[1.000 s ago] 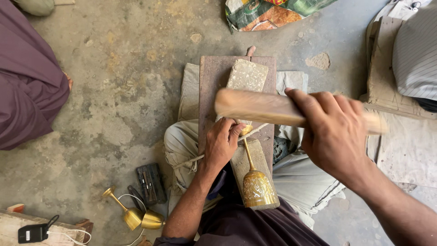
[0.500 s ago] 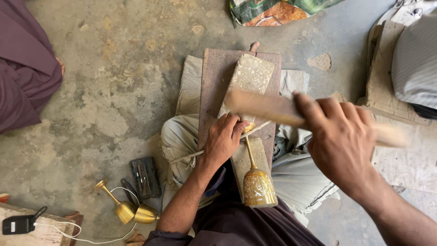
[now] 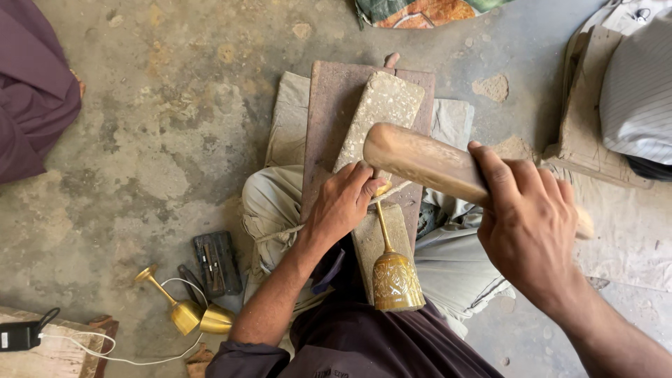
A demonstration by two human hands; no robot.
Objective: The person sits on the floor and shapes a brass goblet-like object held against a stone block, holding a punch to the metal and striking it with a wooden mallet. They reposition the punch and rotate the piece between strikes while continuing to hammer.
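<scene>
Nearest the viewer, a brass goblet (image 3: 396,278) lies on its side across the worker's lap, its engraved, finely patterned cup toward the body and its slim stem pointing away. It rests on a pale stone block (image 3: 374,241) set at the near end of a rusty brown slab (image 3: 329,119). The left hand (image 3: 341,206) is closed around the goblet's foot end, pressing it down at the gap between the two blocks; what the fingertips pinch there is hidden. The right hand (image 3: 526,227) is clenched on a smooth, rounded wooden mallet (image 3: 427,162), whose blunt head hangs just above the left hand's fingers. Sound practice here, by judgement: keep the stem flat on the stone, strike squarely with short blows, and hold the fingertips clear of the mallet face. Beyond, a second speckled, gritty block (image 3: 383,112) slants across the slab's far end. On the rough concrete floor (image 3: 175,126) to the left lie two more brass goblets (image 3: 187,308) and a dark tool case (image 3: 218,262).
</scene>
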